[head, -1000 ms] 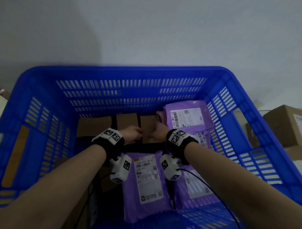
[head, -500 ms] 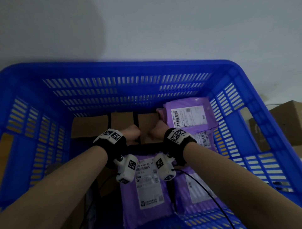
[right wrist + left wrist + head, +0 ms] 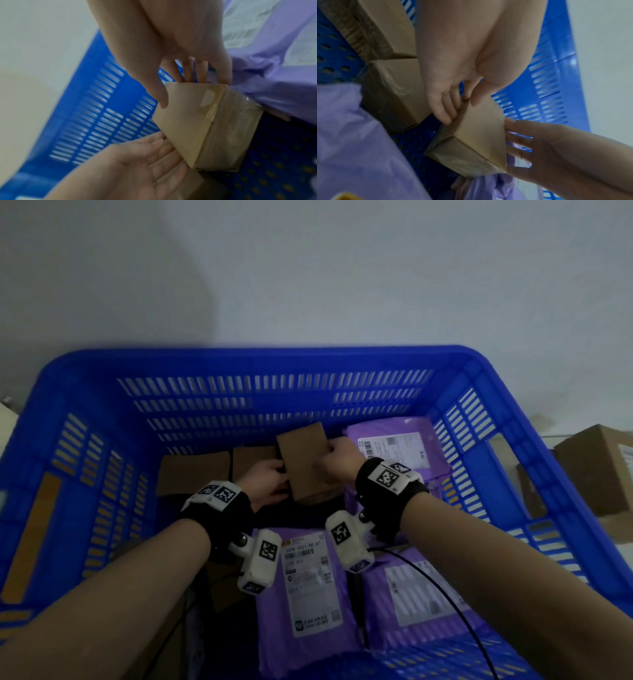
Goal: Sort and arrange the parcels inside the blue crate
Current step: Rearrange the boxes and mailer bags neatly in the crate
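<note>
a person leans over a blue crate (image 3: 260, 364) with slotted walls and reaches both bare forearms down into it. each wrist wears a black band with white marker blocks.

between the two hands is a small brown cardboard box (image 3: 306, 460), tilted up on end near the far wall of the crate. clear tape runs over its seams. the left hand (image 3: 269, 482) presses against the box's left side: in the left wrist view its fingers (image 3: 444, 108) lie fairly straight along one face and the thumb lies along the edge beside them. the right hand (image 3: 337, 458) takes the box's right side: in the right wrist view its thumb lies on the near face and the fingers (image 3: 202, 70) reach behind the top edge, so the box is pinched between them. the box appears raised off the crate floor at its near end; whether its far end touches anything cannot be told.

to the left of the held box, more brown boxes (image 3: 195, 470) lie flat in a row along the far wall. to its right, touching the right hand, is a purple mailing bag (image 3: 404, 446) with a white label, leaning in the far right corner. two more purple bags (image 3: 308, 583) with white labels lie side by side on the crate floor nearer the person.

outside the crate on the right stands a large cardboard carton (image 3: 596, 467) against a pale wall.
</note>
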`<state>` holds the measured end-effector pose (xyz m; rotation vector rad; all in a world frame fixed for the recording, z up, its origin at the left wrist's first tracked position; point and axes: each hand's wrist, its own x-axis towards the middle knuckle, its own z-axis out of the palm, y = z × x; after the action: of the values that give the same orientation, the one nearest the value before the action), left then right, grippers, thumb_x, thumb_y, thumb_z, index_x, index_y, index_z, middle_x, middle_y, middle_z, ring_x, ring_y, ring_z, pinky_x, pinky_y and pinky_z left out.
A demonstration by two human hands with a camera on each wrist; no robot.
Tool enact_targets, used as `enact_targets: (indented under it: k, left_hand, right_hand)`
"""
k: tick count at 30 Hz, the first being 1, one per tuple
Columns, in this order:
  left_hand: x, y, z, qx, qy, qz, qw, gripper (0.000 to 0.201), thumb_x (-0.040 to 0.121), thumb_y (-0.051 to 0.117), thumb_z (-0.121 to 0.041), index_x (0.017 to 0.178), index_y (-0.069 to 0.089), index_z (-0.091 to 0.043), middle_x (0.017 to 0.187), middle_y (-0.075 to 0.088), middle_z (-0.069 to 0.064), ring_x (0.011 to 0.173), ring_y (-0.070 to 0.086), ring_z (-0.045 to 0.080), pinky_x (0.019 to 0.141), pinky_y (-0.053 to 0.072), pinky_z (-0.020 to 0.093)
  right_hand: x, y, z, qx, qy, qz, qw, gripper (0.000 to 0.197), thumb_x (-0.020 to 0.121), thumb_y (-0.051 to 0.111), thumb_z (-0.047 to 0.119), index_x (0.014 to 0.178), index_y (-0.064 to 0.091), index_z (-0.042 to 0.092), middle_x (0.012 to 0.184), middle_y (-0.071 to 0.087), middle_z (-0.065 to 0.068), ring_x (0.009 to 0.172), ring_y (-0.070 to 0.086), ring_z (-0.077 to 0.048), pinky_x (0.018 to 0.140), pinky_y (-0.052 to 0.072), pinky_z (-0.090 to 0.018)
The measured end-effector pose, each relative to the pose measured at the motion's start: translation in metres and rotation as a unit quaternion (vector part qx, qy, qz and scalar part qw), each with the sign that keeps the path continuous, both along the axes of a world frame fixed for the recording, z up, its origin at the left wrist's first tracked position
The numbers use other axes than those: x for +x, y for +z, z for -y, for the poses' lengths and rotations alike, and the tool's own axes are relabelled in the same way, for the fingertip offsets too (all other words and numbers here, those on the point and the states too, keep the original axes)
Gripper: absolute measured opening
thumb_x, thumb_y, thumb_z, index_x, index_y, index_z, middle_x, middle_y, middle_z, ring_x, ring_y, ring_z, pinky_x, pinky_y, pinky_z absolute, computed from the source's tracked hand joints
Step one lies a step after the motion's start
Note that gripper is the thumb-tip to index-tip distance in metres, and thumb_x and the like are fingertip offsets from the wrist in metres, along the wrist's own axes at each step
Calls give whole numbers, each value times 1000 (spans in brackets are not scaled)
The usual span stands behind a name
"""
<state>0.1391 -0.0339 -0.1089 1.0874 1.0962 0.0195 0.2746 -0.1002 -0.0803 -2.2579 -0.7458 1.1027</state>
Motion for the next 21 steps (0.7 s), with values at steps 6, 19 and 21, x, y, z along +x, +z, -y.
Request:
enact_targets:
  k: [6,19,21]
  left_hand:
    - [-17,22,-2,105,43,86,990,42,98,43,-4,131,55,-26,140,49,5,127,48,23,101,42,32]
    - [-35,47,9,99,100,113,984,83,81,72,-22,149,24,-20,134,51,12,117,54,27,96,48,45]
    - [-33,48,13,110,74,110,985,73,78,75,-24,141,41,-13,129,58,13,112,59,27,97,50,45]
  right_hand:
    - [-3,27,20,124,-79,-66,987,40,80,66,5,119,59,-2,113,66,-18,99,65,-31,88,55,-44]
    - [-27,31,53,235,-108,-241,935,55,78,75,24,125,54,6,120,64,-9,109,64,-23,96,51,-46]
    - [-29,31,55,225,-100,-245,938,63,76,76,27,130,48,11,120,63,-4,109,63,-21,96,52,-43]
